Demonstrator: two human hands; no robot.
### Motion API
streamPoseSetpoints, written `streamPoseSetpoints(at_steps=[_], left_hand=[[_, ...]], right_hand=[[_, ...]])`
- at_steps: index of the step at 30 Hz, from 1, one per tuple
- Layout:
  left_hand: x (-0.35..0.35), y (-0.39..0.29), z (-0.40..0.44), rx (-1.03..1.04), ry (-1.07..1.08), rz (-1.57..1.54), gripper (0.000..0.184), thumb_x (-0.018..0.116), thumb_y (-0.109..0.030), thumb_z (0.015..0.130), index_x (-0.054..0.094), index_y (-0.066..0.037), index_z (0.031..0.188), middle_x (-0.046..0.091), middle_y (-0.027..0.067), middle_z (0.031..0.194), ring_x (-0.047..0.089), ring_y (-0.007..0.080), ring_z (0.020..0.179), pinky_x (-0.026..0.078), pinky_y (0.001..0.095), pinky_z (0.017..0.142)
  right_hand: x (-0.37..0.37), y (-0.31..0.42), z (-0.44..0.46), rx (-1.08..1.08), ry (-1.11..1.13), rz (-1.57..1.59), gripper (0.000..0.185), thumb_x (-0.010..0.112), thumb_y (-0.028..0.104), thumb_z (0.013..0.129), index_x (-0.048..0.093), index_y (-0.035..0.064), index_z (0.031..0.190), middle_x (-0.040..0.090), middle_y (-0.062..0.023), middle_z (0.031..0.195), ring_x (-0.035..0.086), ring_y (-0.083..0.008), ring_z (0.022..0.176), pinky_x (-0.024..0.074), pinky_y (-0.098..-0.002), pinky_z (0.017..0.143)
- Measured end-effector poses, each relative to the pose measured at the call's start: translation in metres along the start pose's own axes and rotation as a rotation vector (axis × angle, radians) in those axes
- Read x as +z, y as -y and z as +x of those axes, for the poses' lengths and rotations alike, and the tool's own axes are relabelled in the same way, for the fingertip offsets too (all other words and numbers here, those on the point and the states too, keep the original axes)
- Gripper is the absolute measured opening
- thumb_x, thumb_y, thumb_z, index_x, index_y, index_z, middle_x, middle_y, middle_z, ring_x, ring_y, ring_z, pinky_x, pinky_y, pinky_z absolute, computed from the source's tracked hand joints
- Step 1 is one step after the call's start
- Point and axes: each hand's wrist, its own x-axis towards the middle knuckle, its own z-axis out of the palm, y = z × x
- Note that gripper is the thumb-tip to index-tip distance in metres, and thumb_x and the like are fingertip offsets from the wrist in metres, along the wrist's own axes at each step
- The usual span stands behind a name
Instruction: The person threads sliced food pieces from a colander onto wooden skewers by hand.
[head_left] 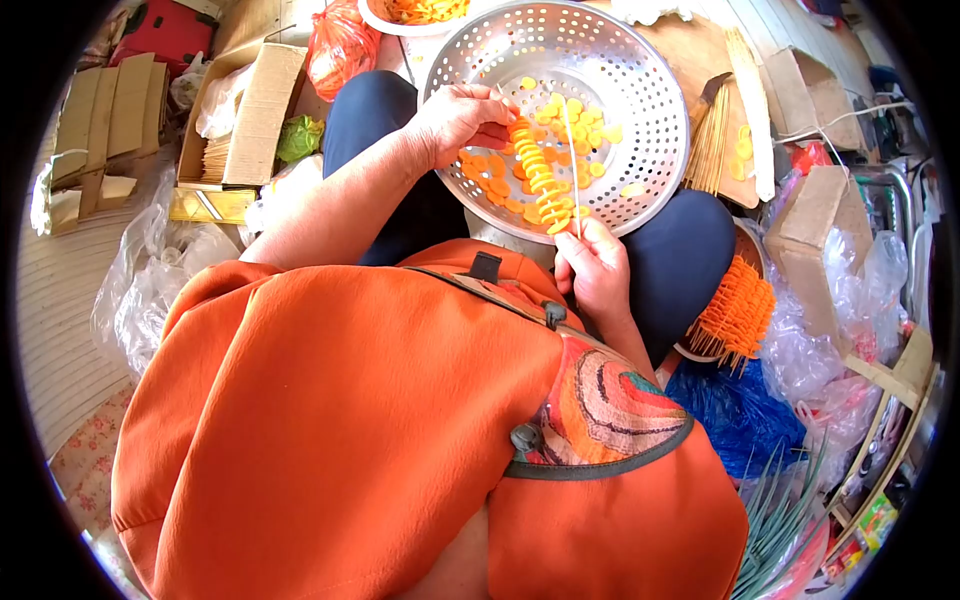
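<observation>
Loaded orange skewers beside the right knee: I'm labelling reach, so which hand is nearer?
Right. The right hand is across the right knee from the loaded skewers; the left hand is farther off, over the colander.

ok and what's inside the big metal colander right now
Inside the colander are loose orange slices. A skewered row of slices, at the left hand, covers some of the base, so whatever lies beneath can't be seen.

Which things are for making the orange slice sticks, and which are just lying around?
Seems part of the job:
threaded orange slices
loose slices
metal colander
thin sticks
filled skewers

Probably just lying about:
blue plastic bag
red case
clear plastic bags
long green leaves
</observation>
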Motion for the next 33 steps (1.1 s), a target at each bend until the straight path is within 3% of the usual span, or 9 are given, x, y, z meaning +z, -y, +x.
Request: streamPoseSetpoints(at_steps=[9, 11, 13, 15, 16, 20, 23, 33], left_hand=[[0.002, -0.006, 0.006, 0.04, -0.058, 0.072, 0.014, 0.061, -0.014, 0.082, 0.063, -0.002, 0.091, 0.064, 0.0069, 0.089, 0.064, 0.0159, 0.08, 0.053, 0.0302, 0.073], [0.0, -0.01, 0.012, 0.132, -0.173, 0.19, 0.016, 0.061, -0.017, 0.082, 0.063, -0.004, 0.092, 0.063, 0.0051, 0.093, 0.063, 0.0154, 0.082, 0.052, 0.0297, 0.072], [-0.004, -0.005, 0.022, 0.184, -0.206, 0.253, 0.018, 0.062, -0.018, 0.08, 0.065, -0.005, 0.092, 0.064, 0.0033, 0.086, 0.063, 0.0147, 0.08, 0.051, 0.0281, 0.068], [-0.006, -0.002, 0.031, 0.182, -0.127, 0.836, 0.019, 0.064, -0.019, 0.078, 0.066, -0.006, 0.092, 0.065, 0.0031, 0.078, 0.064, 0.014, 0.076, 0.05, 0.028, 0.067], [-0.005, 0.01, 0.037, 0.263, -0.124, 0.975, 0.02, 0.064, -0.018, 0.076, 0.067, -0.007, 0.093, 0.066, 0.0055, 0.074, 0.064, 0.0152, 0.071, 0.05, 0.0281, 0.067], [0.015, 0.023, 0.035, 0.114, 0.054, 1.474, 0.018, 0.062, -0.021, 0.074, 0.065, -0.009, 0.086, 0.066, 0.0137, 0.087, 0.063, 0.0303, 0.084, 0.05, 0.0388, 0.076], [0.014, 0.036, 0.042, 0.166, 0.068, 1.597, 0.015, 0.059, -0.018, 0.074, 0.064, -0.008, 0.084, 0.065, 0.0144, 0.087, 0.062, 0.0316, 0.084, 0.049, 0.0397, 0.077], [0.011, 0.037, 0.042, 0.206, -0.041, 1.47, 0.018, 0.063, -0.015, 0.074, 0.062, -0.006, 0.09, 0.065, 0.0153, 0.086, 0.062, 0.0328, 0.084, 0.048, 0.041, 0.077]], right_hand=[[0.003, -0.001, 0.003, 0.028, -0.048, 0.046, 0.011, 0.054, 0.012, 0.09, 0.057, 0.0012, 0.089, 0.05, -0.0009, 0.054, 0.043, -0.0066, 0.041, 0.0348, -0.0197, 0.04], [0.001, -0.003, 0.002, -0.017, -0.096, 0.116, 0.012, 0.053, 0.013, 0.09, 0.056, 0.0023, 0.087, 0.049, -0.0004, 0.053, 0.042, -0.0064, 0.04, 0.0339, -0.0193, 0.04], [0.002, -0.001, 0.002, -0.027, -0.11, 0.131, 0.012, 0.053, 0.014, 0.09, 0.055, 0.0031, 0.085, 0.049, -0.0003, 0.053, 0.041, -0.0062, 0.04, 0.033, -0.0191, 0.04], [0.002, -0.001, 0.002, -0.021, -0.108, 0.136, 0.012, 0.053, 0.014, 0.091, 0.055, 0.0033, 0.085, 0.049, -0.0002, 0.053, 0.04, -0.0063, 0.039, 0.0326, -0.0192, 0.039], [0.002, 0.0, 0.002, -0.022, -0.109, 0.136, 0.012, 0.053, 0.014, 0.091, 0.055, 0.0033, 0.085, 0.049, -0.0002, 0.053, 0.04, -0.0063, 0.039, 0.0326, -0.0192, 0.039], [0.001, -0.001, 0.001, -0.03, -0.113, 0.122, 0.012, 0.053, 0.014, 0.091, 0.055, 0.0041, 0.084, 0.049, -0.0001, 0.053, 0.041, -0.0063, 0.039, 0.0327, -0.0191, 0.039], [0.0, 0.0, 0.0, -0.022, -0.113, 0.11, 0.013, 0.054, 0.014, 0.091, 0.056, 0.0044, 0.082, 0.049, -0.0001, 0.054, 0.041, -0.0063, 0.039, 0.0329, -0.0191, 0.04], [0.001, 0.001, 0.0, -0.017, -0.093, 0.089, 0.014, 0.055, 0.015, 0.09, 0.055, 0.0052, 0.081, 0.05, -0.0002, 0.055, 0.041, -0.0064, 0.04, 0.0333, -0.0189, 0.04]])
